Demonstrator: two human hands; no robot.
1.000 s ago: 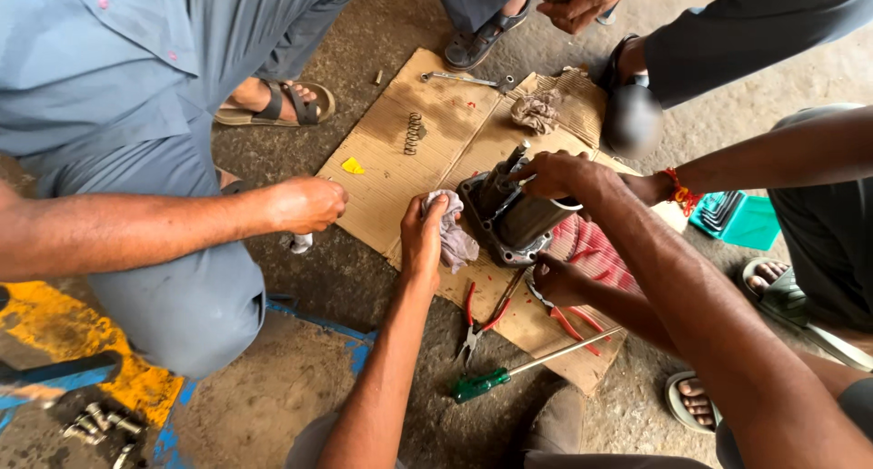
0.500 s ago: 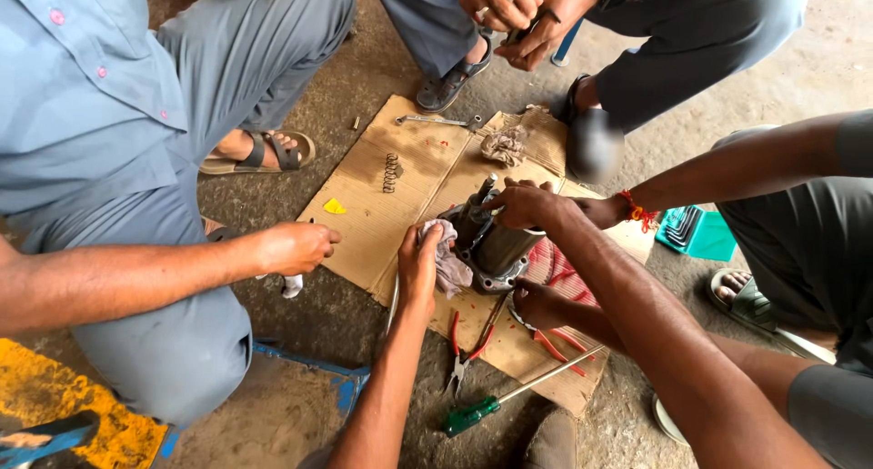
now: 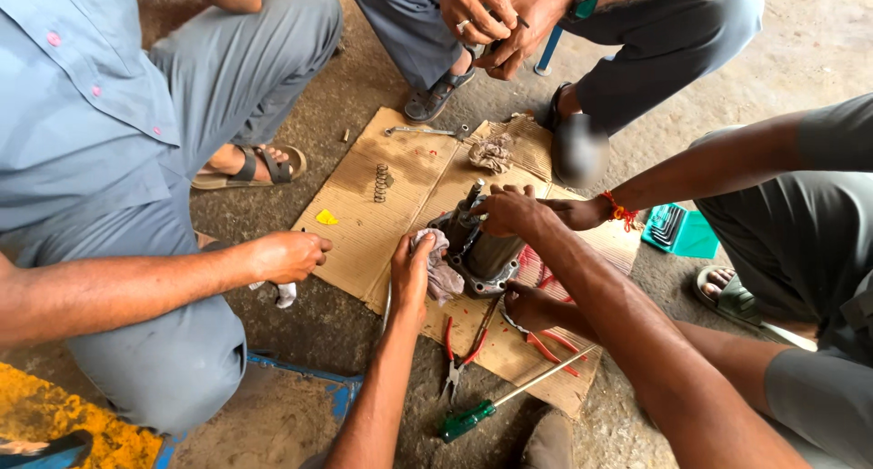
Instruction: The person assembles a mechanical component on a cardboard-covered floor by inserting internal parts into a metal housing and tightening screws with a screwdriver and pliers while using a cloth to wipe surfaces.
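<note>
Presses a grey rag (image 3: 441, 267) with the left hand (image 3: 411, 271) against the near side of the metal housing (image 3: 486, 255), grip closed around the cloth, probably both to pad the palm and to brace the part from that side. Clamps the right hand (image 3: 514, 210) over the top of the housing beside its upright shaft, fingers curled down on it, apparently to stop it tipping. Stands the housing upright near the middle of a flattened cardboard sheet (image 3: 364, 237) on the concrete floor, which keeps small parts off the dirt. Shares the part with a co-worker's hand (image 3: 532, 305) low on its right side and another, with a red wrist thread (image 3: 582, 213), just behind. Leaves red-handled pliers (image 3: 459, 355) and a green screwdriver (image 3: 468, 422) at the cardboard's near edge, within easy reach. Keeps a spring (image 3: 381, 183), a wrench (image 3: 423, 131) and a crumpled cloth (image 3: 491, 151) toward the far edge. Offers open room only on the bare left half of the cardboard; crowded by knees, feet and arms elsewhere.
</note>
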